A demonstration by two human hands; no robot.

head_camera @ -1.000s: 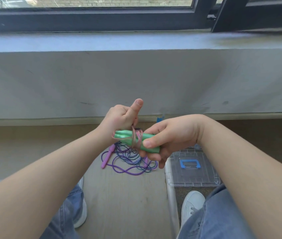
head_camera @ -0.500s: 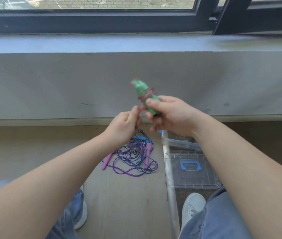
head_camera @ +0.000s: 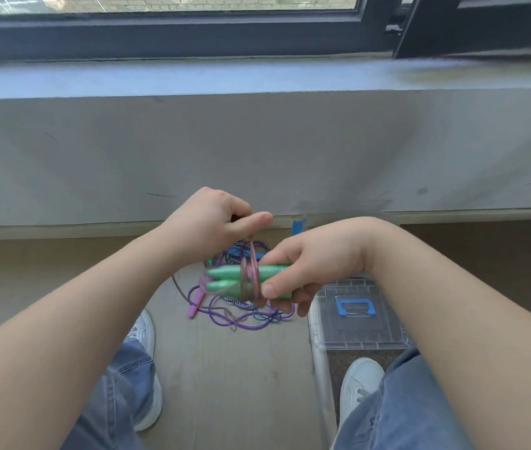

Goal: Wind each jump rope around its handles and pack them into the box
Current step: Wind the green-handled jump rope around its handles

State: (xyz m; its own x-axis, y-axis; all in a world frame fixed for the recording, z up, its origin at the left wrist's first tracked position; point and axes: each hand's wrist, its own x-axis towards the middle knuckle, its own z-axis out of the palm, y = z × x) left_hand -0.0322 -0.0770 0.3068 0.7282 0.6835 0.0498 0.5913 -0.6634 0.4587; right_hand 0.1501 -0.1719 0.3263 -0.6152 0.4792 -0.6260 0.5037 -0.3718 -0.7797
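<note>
I face a dark window frame along the far side, and through its glass I see sunlit brick. At the far right a second dark sash stands at an angle. Below runs a pale grey sill, bright with daylight, above a scuffed grey wall. A light skirting strip meets the pale wood-look floor beneath me. On the right lies a darker brown stretch.
</note>
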